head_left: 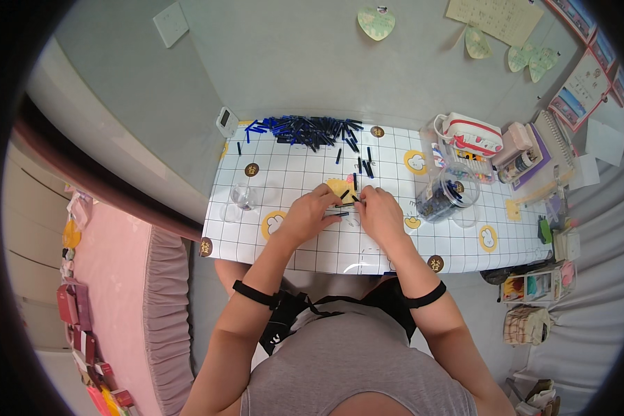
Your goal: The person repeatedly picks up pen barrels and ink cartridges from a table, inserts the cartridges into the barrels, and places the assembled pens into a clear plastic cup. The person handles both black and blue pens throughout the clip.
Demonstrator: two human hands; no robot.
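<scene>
My left hand (312, 212) is over the middle of the table, its fingers bent and closed around a short dark tube (344, 195) that looks like an ink cartridge. Facing it, my right hand (380, 213) pinches another short dark tube (356, 199) at its fingertips. Between the hands lie a few more such tubes, one of them a dark tube (341, 214) under my left fingers. Beyond the hands, several loose tubes (365, 168) lie apart. A large heap of dark blue and black tubes (312, 132) sits along the wall.
A clear jar (437, 201) partly filled with dark blue tubes stands on the right. Small clear cups (243, 197) are at left. Behind the jar are a white and red pouch (471, 134) and notebooks (548, 152). A small white timer (227, 122) leans in the far left corner.
</scene>
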